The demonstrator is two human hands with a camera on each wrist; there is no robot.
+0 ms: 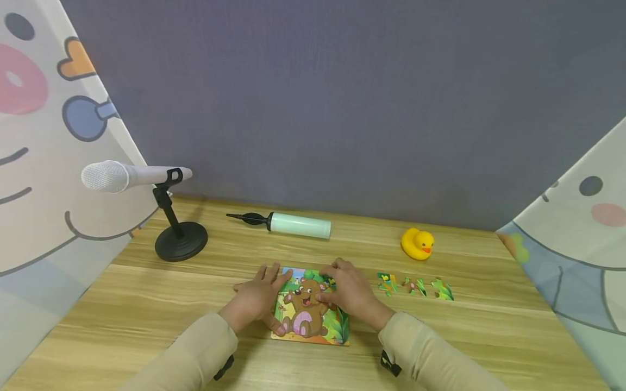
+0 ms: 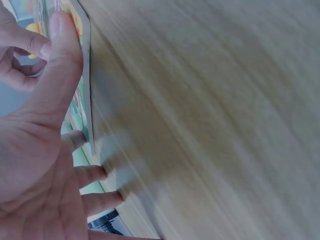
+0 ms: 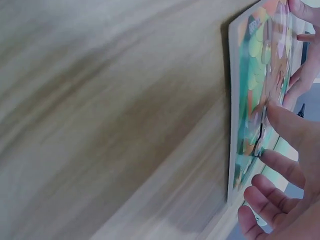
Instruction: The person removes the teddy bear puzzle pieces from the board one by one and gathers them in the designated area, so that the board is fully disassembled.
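Note:
A bear jigsaw puzzle (image 1: pixel 307 309) lies flat on the wooden table, most of its picture filled in. At its left side my left hand (image 1: pixel 256 301) is spread, the thumb resting on the lower left corner and the index finger at the upper left corner. The other left fingers touch the tabletop. Over the puzzle's upper right part, my right hand (image 1: pixel 354 290) pinches a puzzle piece (image 3: pixel 260 142) between thumb and index finger, close against the board. Its remaining fingers curl loosely beyond the board's edge. From the head view, the right hand largely hides that piece.
Right of the puzzle lie three loose pieces: one (image 1: pixel 387 283), a middle one (image 1: pixel 414 286) and a green one (image 1: pixel 442 289). Behind them sits a yellow rubber duck (image 1: pixel 417 244). A pale green hand pump (image 1: pixel 299 225) and a microphone on a stand (image 1: pixel 181 240) are farther back.

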